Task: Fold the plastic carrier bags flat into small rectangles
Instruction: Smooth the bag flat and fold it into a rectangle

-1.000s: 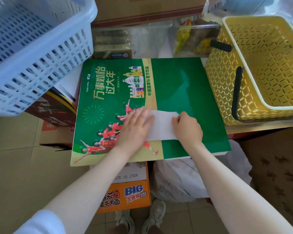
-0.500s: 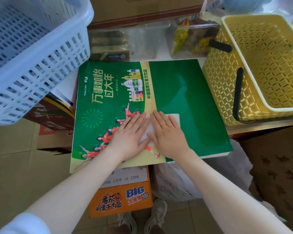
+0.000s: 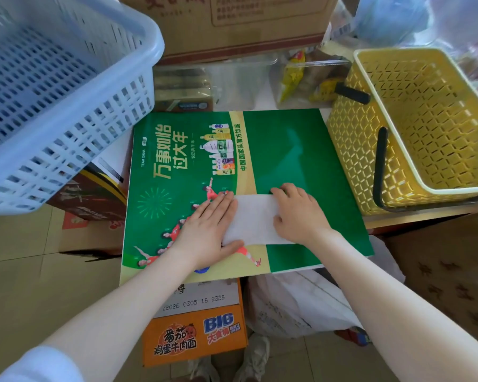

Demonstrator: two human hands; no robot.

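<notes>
A white plastic bag [image 3: 255, 219], folded into a flat rectangle, lies on a green printed board [image 3: 301, 153]. My left hand [image 3: 204, 230] lies flat with straight fingers, pressing the bag's left end; its thumb runs along the near edge. My right hand [image 3: 300, 213] sits at the bag's right end with fingers curled, thumb on top of the plastic, gripping that end. The middle strip of the bag shows between the two hands.
A yellow basket [image 3: 414, 128] with black handles stands right of the board. A pale blue basket [image 3: 53, 92] overhangs at the left. Cardboard boxes [image 3: 232, 23] and clear containers [image 3: 213, 84] sit behind. Below the board are an orange carton [image 3: 196, 334] and a white sack [image 3: 295, 304].
Half a second ago both hands lay flat side by side on the bag. My right hand has slid to the right end and curled its fingers there, uncovering the bag's middle.
</notes>
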